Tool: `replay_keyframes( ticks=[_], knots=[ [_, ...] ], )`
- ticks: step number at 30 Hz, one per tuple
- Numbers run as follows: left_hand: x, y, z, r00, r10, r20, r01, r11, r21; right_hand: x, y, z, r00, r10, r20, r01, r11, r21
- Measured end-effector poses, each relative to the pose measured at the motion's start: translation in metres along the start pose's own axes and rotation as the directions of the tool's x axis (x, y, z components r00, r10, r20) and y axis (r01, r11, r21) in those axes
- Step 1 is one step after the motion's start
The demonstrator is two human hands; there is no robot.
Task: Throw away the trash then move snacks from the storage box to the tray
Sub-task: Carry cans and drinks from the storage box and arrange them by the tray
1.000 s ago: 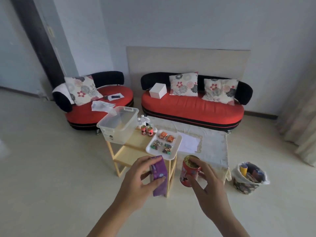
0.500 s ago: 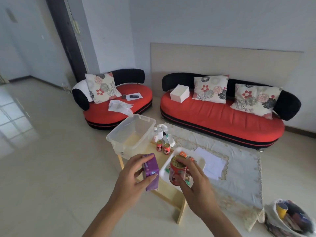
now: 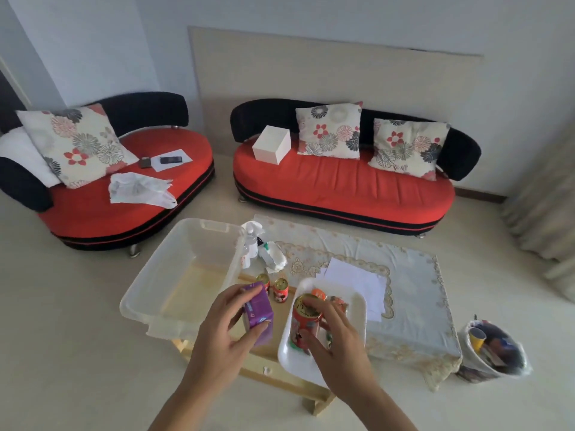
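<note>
Head view: what has been changed over the last second?
— The counter [image 3: 280,376] has been closed on. A second ago the red can [image 3: 303,325] and the purple carton [image 3: 258,312] were held short of it, on the near side. Now the can is held over the near part of the tray [image 3: 357,312], and the carton over the counter, between the tray and the storage box [image 3: 161,275].
— What is meant by that for the task?
— Delivery is judged to be at hand. No snacks are seen left in the storage box, the trash bin [image 3: 473,365] on the floor at the right is already filled, and wrapped snacks [image 3: 337,301] already lie at the tray's far end. Whether the can's base touches the tray cannot be told.
— How are the two things gripped?
— The can is clasped by the right hand [image 3: 336,340], its fingers [image 3: 326,309] curled over the rim. The carton is pinched by the left hand [image 3: 224,334], with the thumb on the near face and the fingers [image 3: 231,301] at the far-left top.
— And the axes?
— The can's long axis is kept nearly upright, with the gold lid upward and tipped slightly to the far side. The carton's long axis is also upright, its top leaned to the far left.
</note>
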State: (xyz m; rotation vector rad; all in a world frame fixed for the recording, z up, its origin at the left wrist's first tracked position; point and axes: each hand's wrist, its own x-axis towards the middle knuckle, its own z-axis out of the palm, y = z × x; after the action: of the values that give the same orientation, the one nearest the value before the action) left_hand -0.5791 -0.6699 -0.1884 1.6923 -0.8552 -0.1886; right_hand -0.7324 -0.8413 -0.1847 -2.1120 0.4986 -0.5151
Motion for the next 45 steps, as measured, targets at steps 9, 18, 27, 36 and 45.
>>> replay_keyframes(
  ticks=[9, 18, 27, 36, 45],
  knots=[
    [0.072, -0.076, 0.008, 0.997, -0.041, 0.072, 0.045, 0.998, -0.044, 0.078, 0.033, 0.053, 0.989, 0.133, -0.064, -0.137, 0.988, -0.067],
    [0.097, -0.185, 0.049, 0.989, -0.150, 0.000, 0.150, 0.988, 0.026, 0.124, 0.135, 0.121, 0.981, 0.181, -0.068, -0.187, 0.979, -0.079],
    [0.093, -0.287, 0.094, 0.975, -0.195, -0.109, 0.203, 0.976, 0.073, 0.135, 0.228, 0.180, 0.981, 0.176, -0.083, -0.185, 0.977, -0.107],
    [0.070, -0.339, 0.119, 0.965, -0.158, -0.208, 0.206, 0.950, 0.234, 0.121, 0.268, 0.229, 0.981, 0.141, -0.137, -0.153, 0.984, -0.088],
    [0.080, -0.343, 0.127, 0.953, -0.107, -0.284, 0.197, 0.930, 0.309, 0.121, 0.284, 0.239, 0.964, 0.147, -0.220, -0.179, 0.975, -0.135]
  ],
)
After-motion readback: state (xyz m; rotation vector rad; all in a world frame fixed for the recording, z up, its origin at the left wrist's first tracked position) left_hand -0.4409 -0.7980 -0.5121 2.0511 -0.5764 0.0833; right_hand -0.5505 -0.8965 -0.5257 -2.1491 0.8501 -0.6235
